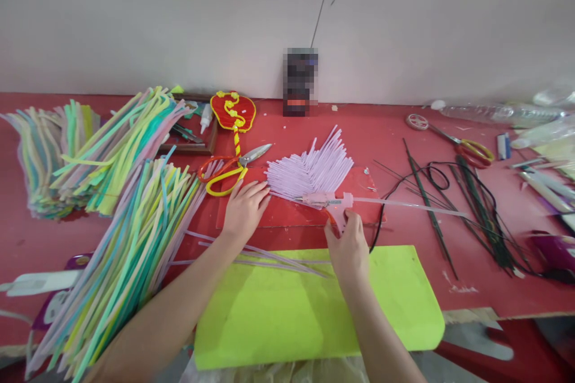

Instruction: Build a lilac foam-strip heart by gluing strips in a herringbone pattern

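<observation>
Left hand (246, 209) palm down, fingers extended forward. Right hand (349, 251) closed, fingers curled. Left forearm (175, 305) and right forearm (381, 335) bare, angled inward.

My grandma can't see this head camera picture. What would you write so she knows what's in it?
A person's right hand holds a pink glue gun at a fan of lilac stems on a red table, the left hand beside it. Colourful stem bundles and scissors lie to the left.

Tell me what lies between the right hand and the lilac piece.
The pink glue gun, held in the right hand, its nozzle at the lilac piece's lower edge; the head view shows it.
</observation>
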The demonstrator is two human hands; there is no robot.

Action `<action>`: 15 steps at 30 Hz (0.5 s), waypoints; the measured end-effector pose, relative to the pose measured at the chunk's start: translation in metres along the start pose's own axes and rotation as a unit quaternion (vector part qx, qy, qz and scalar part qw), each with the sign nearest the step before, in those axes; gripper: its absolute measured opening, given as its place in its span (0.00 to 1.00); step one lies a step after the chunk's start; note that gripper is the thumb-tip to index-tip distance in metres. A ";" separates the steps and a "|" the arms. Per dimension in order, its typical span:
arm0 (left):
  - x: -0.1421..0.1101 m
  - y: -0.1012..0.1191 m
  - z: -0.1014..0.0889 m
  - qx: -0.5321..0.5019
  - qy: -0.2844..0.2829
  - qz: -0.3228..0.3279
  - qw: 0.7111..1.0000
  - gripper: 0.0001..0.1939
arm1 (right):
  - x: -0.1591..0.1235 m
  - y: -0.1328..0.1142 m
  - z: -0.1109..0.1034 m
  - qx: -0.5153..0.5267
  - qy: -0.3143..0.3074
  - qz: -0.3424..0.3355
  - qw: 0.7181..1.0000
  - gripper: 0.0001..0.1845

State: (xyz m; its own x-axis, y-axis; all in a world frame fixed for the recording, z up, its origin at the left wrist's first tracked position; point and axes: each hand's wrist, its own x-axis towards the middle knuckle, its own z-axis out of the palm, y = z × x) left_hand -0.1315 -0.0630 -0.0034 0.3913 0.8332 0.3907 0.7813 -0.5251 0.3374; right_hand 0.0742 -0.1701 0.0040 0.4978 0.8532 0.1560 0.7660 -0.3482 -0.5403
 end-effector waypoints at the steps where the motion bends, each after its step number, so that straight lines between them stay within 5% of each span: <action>1: 0.000 0.000 0.000 -0.001 -0.001 -0.001 1.000 0.12 | 0.000 0.000 0.000 0.000 0.000 0.002 1.000 0.18; 15: 0.000 -0.001 0.000 0.004 0.003 0.004 1.000 0.12 | -0.001 0.007 -0.001 -0.006 0.031 -0.004 0.999 0.18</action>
State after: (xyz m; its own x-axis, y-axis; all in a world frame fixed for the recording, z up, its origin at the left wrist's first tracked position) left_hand -0.1320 -0.0628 -0.0037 0.3945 0.8278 0.3988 0.7819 -0.5304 0.3275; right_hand 0.0791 -0.1742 0.0014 0.5155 0.8304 0.2112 0.7744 -0.3460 -0.5298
